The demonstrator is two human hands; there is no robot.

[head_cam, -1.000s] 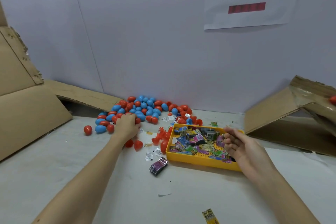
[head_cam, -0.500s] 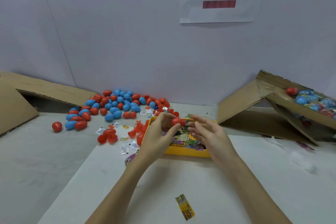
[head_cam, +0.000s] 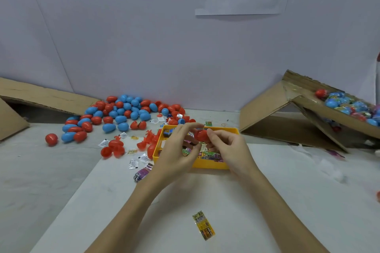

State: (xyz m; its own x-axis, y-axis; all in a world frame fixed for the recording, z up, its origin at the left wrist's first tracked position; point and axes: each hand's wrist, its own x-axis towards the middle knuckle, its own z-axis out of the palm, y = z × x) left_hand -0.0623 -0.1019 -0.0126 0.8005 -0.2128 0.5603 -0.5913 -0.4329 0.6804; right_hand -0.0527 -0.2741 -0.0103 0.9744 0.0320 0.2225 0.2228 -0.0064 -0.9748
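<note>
Both hands are on it: the left hand (head_cam: pixel 178 150) curls its forefinger over the top of the red egg (head_cam: pixel 200 135) with the thumb tucked below, and the right hand (head_cam: pixel 230 150) pinches the egg's other end with bent fingertips, so each grip is closed round the same small shell. The egg hangs in the air between them, its long axis lying roughly across the view from one hand to the other; which end is the narrow one cannot be told, the fingers cover too much. Directly beneath sits the yellow tray (head_cam: pixel 207 165), full of colourful printed packets (head_cam: pixel 211 155), on the pale counter (head_cam: pixel 287 201). Just left of the tray lie loose red shell halves (head_cam: pixel 115 148), small white sachets (head_cam: pixel 133 164) and a purple packet (head_cam: pixel 141 173). Further back to the left spreads a pile of red and blue eggs (head_cam: pixel 127 109), with one lone red egg (head_cam: pixel 51 139) off to the side. Near the person, a yellow packet (head_cam: pixel 204 225) lies flat on its own. On the right a tipped cardboard box (head_cam: pixel 267 113) holds wrapped eggs (head_cam: pixel 347 104); a cardboard flap (head_cam: pixel 47 96) lies at the left, and a paper sign (head_cam: pixel 239 6) hangs on the wall.
</note>
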